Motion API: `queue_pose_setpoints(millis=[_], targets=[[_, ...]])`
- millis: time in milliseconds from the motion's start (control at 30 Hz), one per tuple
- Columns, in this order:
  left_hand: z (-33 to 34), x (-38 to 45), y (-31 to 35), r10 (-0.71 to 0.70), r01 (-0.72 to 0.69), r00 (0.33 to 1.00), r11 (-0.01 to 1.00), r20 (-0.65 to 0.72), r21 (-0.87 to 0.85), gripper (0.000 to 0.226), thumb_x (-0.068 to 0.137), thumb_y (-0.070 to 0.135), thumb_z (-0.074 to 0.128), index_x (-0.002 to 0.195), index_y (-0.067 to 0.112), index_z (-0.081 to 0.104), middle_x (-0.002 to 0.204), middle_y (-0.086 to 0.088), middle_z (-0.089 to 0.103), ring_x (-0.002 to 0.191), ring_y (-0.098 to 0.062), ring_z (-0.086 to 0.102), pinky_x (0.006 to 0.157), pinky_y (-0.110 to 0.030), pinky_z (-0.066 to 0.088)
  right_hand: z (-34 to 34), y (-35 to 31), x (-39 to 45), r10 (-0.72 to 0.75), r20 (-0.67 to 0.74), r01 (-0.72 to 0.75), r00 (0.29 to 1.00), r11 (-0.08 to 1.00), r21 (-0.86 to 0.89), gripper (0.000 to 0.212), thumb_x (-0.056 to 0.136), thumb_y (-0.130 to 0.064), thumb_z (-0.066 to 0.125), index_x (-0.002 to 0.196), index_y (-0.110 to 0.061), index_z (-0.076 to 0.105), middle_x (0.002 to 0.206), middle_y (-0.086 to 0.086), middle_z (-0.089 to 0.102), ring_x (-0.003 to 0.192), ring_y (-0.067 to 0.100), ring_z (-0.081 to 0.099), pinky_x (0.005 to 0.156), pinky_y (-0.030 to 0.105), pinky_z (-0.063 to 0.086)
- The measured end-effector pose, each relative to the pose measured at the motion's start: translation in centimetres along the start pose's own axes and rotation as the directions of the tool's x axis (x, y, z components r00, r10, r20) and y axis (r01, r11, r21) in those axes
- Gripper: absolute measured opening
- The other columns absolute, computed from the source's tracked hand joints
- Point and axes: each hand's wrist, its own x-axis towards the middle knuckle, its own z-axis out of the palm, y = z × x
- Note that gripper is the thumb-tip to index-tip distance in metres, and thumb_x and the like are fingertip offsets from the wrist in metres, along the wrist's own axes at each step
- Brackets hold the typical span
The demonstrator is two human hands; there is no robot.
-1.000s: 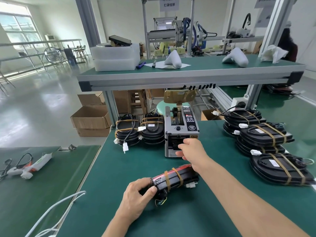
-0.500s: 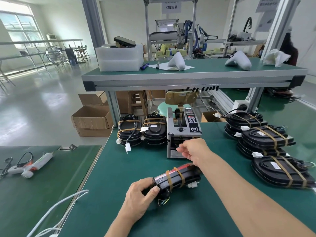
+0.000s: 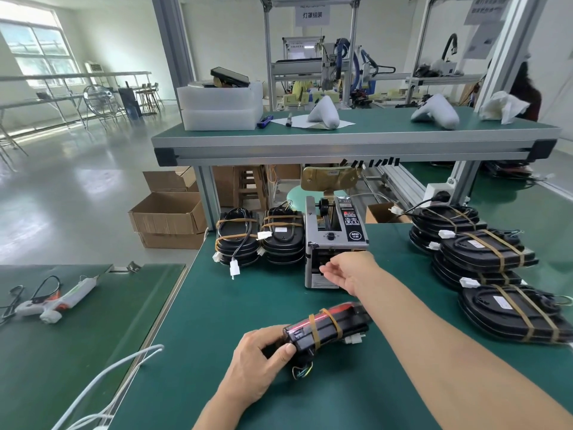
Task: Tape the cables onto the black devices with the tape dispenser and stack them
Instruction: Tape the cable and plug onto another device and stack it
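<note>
My left hand (image 3: 263, 361) grips the black device (image 3: 328, 327); my right hand (image 3: 350, 271), fingers loosely extended, reaches the tape dispenser (image 3: 335, 240) mouth at twelve o'clock, fingertips' contact unclear.

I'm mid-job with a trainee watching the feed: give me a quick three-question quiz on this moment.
1. True or false: the left hand grips the black device lying on the green table.
2. Where is the right hand reaching? A) the glue gun B) the front of the tape dispenser C) the right-hand stacks
3. Fill in: the held device already carries ___ tape bands.

Key: 1 true; 2 B; 3 two.
</note>
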Motion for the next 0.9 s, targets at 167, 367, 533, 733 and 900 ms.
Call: queue_pose_setpoints(millis=[167,367,533,733,900], targets=[[0.0,-0.1,-0.2,0.031,-0.031,0.999,0.999,0.016,-0.026,0.048,0.092,0.058,0.068,0.128,0.028,0.076,0.127,0.020,0.074,0.121,-0.006,0.069,0.103,-0.034,0.054,0.9,0.4,0.2,-0.039,-0.145,0.039,0.989,0.999,-0.001,0.023,0.092,0.013,0.063,0.114,0.007,0.061,0.097,0.023,0.072,0.073,0.028,0.075,0.054,0.031,0.059],[-0.1,-0.2,-0.3,0.023,-0.023,1.000,0.999,0.005,-0.050,0.050,0.088,0.057,0.072,0.127,0.026,0.078,0.130,0.022,0.072,0.124,-0.003,0.067,0.107,-0.030,0.052,1.9,1.3,0.8,-0.090,-0.314,0.085,0.945,0.996,-0.029,0.023,0.089,0.005,0.073,0.111,0.006,0.065,0.091,0.020,0.074,0.049,0.020,0.070,0.036,0.023,0.047],[-0.1,-0.1,-0.2,0.020,-0.019,1.000,0.998,0.006,-0.063,0.052,0.089,0.060,0.070,0.127,0.027,0.078,0.129,0.022,0.073,0.122,-0.003,0.068,0.105,-0.037,0.054,2.2,1.8,1.2,-0.104,-0.380,0.107,0.919,0.994,-0.011,0.020,0.090,-0.003,0.075,0.107,0.003,0.066,0.085,0.016,0.074,0.045,0.016,0.069,0.037,0.021,0.048],[-0.2,0.0,0.1,0.022,-0.018,0.999,0.994,0.038,-0.108,0.049,0.096,0.066,0.064,0.129,0.032,0.076,0.123,0.018,0.076,0.117,-0.010,0.072,0.099,-0.035,0.055,2.2,2.2,1.0,-0.104,-0.394,0.110,0.913,0.994,-0.008,0.022,0.091,-0.013,0.077,0.105,-0.001,0.064,0.077,0.011,0.074,0.041,0.009,0.067,0.039,0.022,0.050],[0.0,0.2,0.0,0.036,-0.029,0.998,0.992,0.060,-0.123,0.029,0.102,0.049,0.066,0.128,0.039,0.074,0.120,0.013,0.078,0.112,-0.011,0.073,0.094,-0.023,0.054,1.3,1.7,-1.5,-0.130,-0.248,0.100,0.960,0.987,-0.129,0.014,0.091,-0.008,0.072,0.100,0.000,0.066,0.073,0.012,0.074,0.052,0.017,0.073,0.049,0.026,0.058]])
